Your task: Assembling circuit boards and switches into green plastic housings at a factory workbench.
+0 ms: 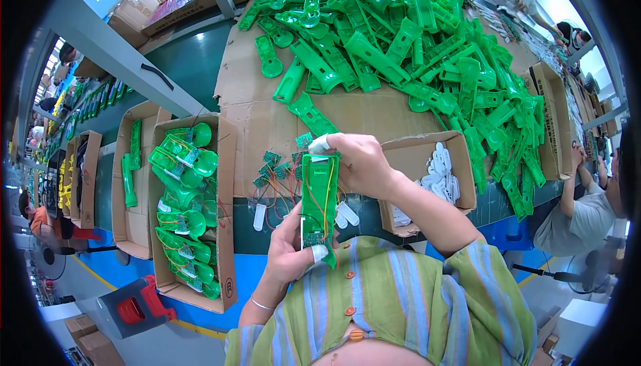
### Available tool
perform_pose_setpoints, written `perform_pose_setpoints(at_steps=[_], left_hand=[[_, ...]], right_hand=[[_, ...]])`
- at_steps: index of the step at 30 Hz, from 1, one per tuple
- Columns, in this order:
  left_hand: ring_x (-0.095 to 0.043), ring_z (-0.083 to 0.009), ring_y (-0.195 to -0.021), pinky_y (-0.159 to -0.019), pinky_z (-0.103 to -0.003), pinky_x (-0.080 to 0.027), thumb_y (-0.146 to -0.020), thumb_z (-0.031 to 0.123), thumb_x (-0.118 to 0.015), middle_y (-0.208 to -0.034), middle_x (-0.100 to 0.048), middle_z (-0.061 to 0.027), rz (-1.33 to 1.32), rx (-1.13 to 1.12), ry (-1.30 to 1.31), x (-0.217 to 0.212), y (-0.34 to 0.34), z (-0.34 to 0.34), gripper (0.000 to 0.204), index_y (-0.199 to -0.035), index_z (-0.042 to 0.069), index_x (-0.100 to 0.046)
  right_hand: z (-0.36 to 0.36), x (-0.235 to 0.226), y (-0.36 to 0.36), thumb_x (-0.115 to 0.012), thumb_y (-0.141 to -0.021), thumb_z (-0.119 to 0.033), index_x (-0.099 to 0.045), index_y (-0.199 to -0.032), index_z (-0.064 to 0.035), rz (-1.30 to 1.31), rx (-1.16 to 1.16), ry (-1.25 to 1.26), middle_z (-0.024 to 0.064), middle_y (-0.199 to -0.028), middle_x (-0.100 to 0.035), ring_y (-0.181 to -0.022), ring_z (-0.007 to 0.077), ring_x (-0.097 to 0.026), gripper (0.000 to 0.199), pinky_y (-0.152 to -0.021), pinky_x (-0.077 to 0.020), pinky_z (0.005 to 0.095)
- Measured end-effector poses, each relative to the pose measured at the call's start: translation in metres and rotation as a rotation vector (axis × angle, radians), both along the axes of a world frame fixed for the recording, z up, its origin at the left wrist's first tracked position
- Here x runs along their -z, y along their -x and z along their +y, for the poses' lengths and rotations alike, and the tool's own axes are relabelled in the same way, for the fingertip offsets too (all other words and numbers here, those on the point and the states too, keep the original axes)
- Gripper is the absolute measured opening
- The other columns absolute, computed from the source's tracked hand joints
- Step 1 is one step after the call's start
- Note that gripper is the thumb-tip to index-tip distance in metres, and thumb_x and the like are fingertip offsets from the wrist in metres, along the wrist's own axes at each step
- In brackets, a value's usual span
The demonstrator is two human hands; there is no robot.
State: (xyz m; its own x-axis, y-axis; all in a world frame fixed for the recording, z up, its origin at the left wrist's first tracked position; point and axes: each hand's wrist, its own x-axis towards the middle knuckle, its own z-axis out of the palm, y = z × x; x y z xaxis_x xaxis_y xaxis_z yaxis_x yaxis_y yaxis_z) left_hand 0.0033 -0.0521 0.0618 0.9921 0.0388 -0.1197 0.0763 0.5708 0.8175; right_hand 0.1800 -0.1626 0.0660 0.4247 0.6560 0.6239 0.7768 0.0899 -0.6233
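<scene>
Upright in front of my chest is a green plastic shell half (320, 189), its hollow side up. My left hand (291, 249) grips its near end, the thumb in a white finger cot lying over the edge. A small green circuit board (312, 239) sits in that end, with red and yellow wires running along the shell. At the far end, my right hand (357, 160) has closed fingers against the rim, one in a white cot. What its fingertips press is partly hidden. Beyond the shell lie several loose small circuit boards (270, 169) with red wires.
A big heap of green shells (400, 39) covers the cardboard at the back and right. To the left, a carton (227, 259) holds wired green shells. On the right stands a box (467, 166) of white plastic pieces (439, 172). A co-worker (587, 206) sits at far right.
</scene>
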Motion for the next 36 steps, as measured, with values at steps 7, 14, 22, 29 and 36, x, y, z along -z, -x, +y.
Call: perform_pose_setpoints(at_steps=[7, 14, 22, 29, 36], left_hand=[[-0.059, -0.0216, -0.087, -0.074, -0.034, -0.052, -0.066, -0.004, -0.062, -0.105, -0.055, -0.0138, 0.043, -0.021, 0.185, 0.018, 0.001, 0.004, 0.071, -0.13, -0.004, -0.032], [-0.055, -0.0204, -0.096, -0.082, -0.033, -0.047, -0.069, -0.006, -0.057, -0.112, -0.05, -0.011, 0.04, -0.505, -0.259, 0.022, 0.035, 0.043, 0.069, -0.132, 0.0, -0.031], [-0.042, -0.0366, -0.112, -0.095, -0.042, -0.036, -0.082, 0.01, -0.052, -0.126, -0.039, -0.021, 0.552, -1.227, -1.721, 0.028, 0.081, 0.117, 0.061, -0.134, -0.003, -0.023], [-0.032, -0.0332, -0.125, -0.104, -0.051, -0.019, -0.078, 0.029, -0.061, -0.131, -0.041, -0.0096, -0.29, -0.625, -2.024, -0.002, -0.002, 0.044, 0.056, -0.126, 0.006, -0.044], [-0.054, -0.0267, -0.086, -0.084, -0.041, -0.039, -0.07, 0.014, -0.064, -0.089, -0.055, -0.0115, -0.592, -0.002, -1.986, 0.02, -0.086, 0.035, 0.059, -0.123, 0.0, -0.043]], right_hand=[[-0.019, -0.001, 0.012, -0.059, -0.082, -0.001, -0.043, -0.119, -0.0022, 1.154, -0.399, 0.092, 0.007, -0.105, -0.056, -0.099, 0.0128, -0.054, 0.04, -0.084, -0.0459, 0.0257], [0.01, 0.03, -0.024, -0.059, -0.082, -0.013, -0.046, -0.117, 0.0017, 0.455, -0.008, 0.404, 0.0119, -0.106, -0.055, -0.097, 0.0252, -0.056, 0.04, -0.082, -0.0464, 0.037], [0.022, 0.04, -0.037, -0.06, -0.076, -0.017, -0.043, -0.107, 0.0046, 0.086, 0.314, 0.881, 0.0224, -0.099, -0.055, -0.09, 0.0381, -0.055, 0.041, -0.077, -0.0475, 0.042], [-0.044, 0.001, -0.007, -0.048, -0.083, -0.017, -0.044, -0.122, 0.0052, 1.401, -0.435, 0.299, 0.0091, -0.102, -0.059, -0.09, 0.0123, -0.056, 0.045, -0.076, -0.0464, 0.0257], [-0.075, 0.005, -0.001, -0.047, -0.092, -0.022, -0.044, -0.126, -0.0016, 1.197, -0.151, 0.355, 0.0072, -0.119, -0.052, -0.109, 0.0152, -0.048, 0.041, -0.093, -0.0381, 0.0287]])
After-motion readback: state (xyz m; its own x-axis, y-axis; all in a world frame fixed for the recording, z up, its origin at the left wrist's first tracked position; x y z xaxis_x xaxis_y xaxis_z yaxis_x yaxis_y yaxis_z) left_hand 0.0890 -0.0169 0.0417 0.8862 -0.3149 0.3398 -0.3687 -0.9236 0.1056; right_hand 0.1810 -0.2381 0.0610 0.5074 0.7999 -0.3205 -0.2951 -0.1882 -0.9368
